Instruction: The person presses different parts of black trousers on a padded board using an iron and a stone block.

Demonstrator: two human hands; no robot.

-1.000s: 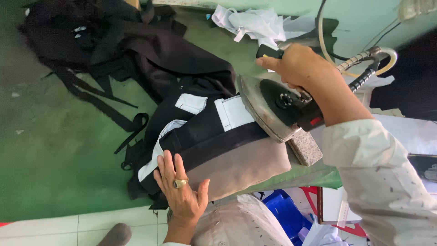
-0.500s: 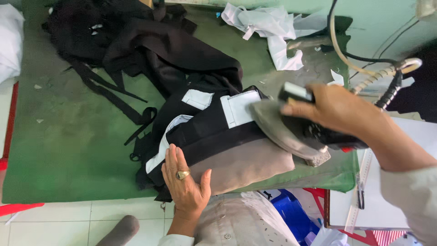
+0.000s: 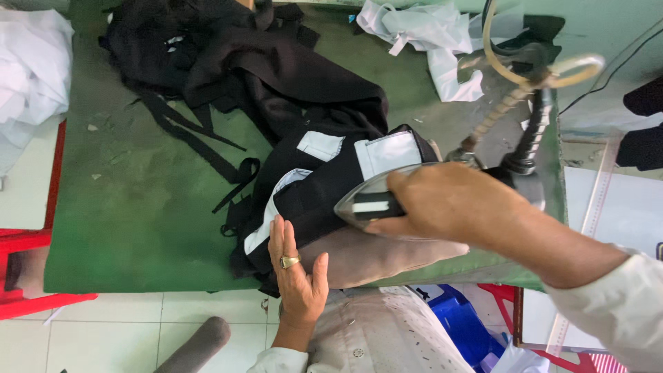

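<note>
Green table (image 3: 138, 228): the landmark here; a padded green surface that fills most of the view, its near edge running just above the tiled floor.
Black cloth pile (image 3: 228, 62): heaped on the table's far half, with 2 or more thin black straps trailing toward the table's middle.
Black garment (image 3: 311, 193): lies on the table's near right part, draped over a tan pressing pad, with white lining panels showing at its upper edge.
Tan pressing pad (image 3: 373, 252): sits at the table's near edge, under the garment, its bare end poking out to the right.
White cloth (image 3: 428, 34): crumpled at the table's far right corner.
Iron (image 3: 387, 200): held over the garment on the table's right side, its hose and coiled spring rising toward the far right.
Right hand (image 3: 449, 204): wrapped shut around the iron's handle, fingers curled under it.
Left hand (image 3: 297, 273): lies flat at the table's near edge, fingers straight and spread slightly, palm down on the garment and pad; it grips nothing and wears 1 ring.
</note>
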